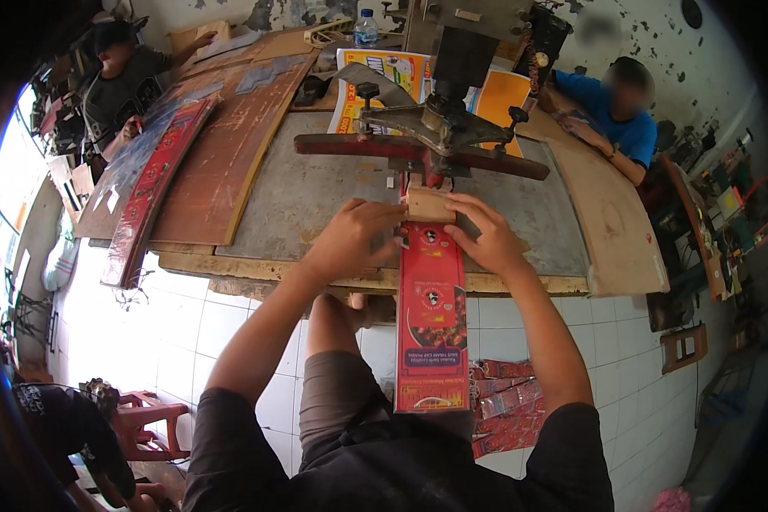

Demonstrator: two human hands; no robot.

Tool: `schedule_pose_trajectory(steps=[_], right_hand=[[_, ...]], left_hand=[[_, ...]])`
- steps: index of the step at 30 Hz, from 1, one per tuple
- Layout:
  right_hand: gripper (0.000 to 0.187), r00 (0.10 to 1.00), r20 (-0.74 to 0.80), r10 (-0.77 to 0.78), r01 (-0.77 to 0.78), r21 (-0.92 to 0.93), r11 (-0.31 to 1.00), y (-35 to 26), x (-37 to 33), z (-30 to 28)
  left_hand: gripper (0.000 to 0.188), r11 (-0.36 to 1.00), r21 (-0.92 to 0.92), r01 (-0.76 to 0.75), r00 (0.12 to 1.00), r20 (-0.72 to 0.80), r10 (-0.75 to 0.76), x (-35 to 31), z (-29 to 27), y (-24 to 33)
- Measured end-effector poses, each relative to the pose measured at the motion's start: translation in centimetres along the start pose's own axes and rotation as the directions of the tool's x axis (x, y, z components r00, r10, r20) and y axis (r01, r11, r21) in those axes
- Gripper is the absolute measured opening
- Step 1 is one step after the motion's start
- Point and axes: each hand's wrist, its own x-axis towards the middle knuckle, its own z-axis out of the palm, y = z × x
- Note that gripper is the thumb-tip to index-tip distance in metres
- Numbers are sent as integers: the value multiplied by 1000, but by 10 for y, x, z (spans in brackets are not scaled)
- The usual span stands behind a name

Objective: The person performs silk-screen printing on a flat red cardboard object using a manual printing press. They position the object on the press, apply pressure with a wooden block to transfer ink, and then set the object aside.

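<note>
A long red printed strip (433, 294) runs from under the press head toward my lap, its near end overhanging the table edge. Across it lies a small light-brown wooden block (431, 206). My left hand (356, 235) has its fingertips at the block's left end, with the thumb low beside the strip. At the block's right end, my right hand (486, 235) grips with fingers on top and thumb below. Just beyond the block stands the press (435, 119), with a wide red-brown crossbar (358, 145). What lies beneath the block is hidden.
The grey metal tabletop (316, 200) surrounds the press. Bundled red strips (164, 171) lie on brown boards at left. More red packets (508, 405) are on the tiled floor. One person in blue (631, 115) sits at far right; others are at left. A water bottle (366, 30) stands behind.
</note>
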Motion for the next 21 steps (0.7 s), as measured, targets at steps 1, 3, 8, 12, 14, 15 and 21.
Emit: schedule_pose_trajectory(steps=[1,3,8,12,14,15,21], right_hand=[[35,1000,9,20,-20,-7,1000,-4,-5,-1],[36,999,24,37,-38,7,999,-14,-17,-6],[31,982,85,167,-178,140,974,-44,-72,-46],[25,929,-175,326,-347,-112,931,20,-131,-132],[24,836,-289,467,-527,-182,830,62,-139,-159],[24,803,-319,502,-572,-178,801,93,-146,-174],[40,681,-462,569,-728,-511,457,235,-154,-221]], left_hand=[[45,998,-39,41,999,5,-41,-5,-1,9],[47,986,-114,122,993,19,-121,-17,-6,32],[52,956,80,281,957,-101,-273,-100,-27,63],[69,809,316,495,859,-319,-400,-186,-23,48],[75,724,456,518,854,-327,-405,-210,-19,43],[78,723,457,519,854,-308,-418,-220,-15,38],[90,807,299,509,787,-541,-296,-217,42,8]])
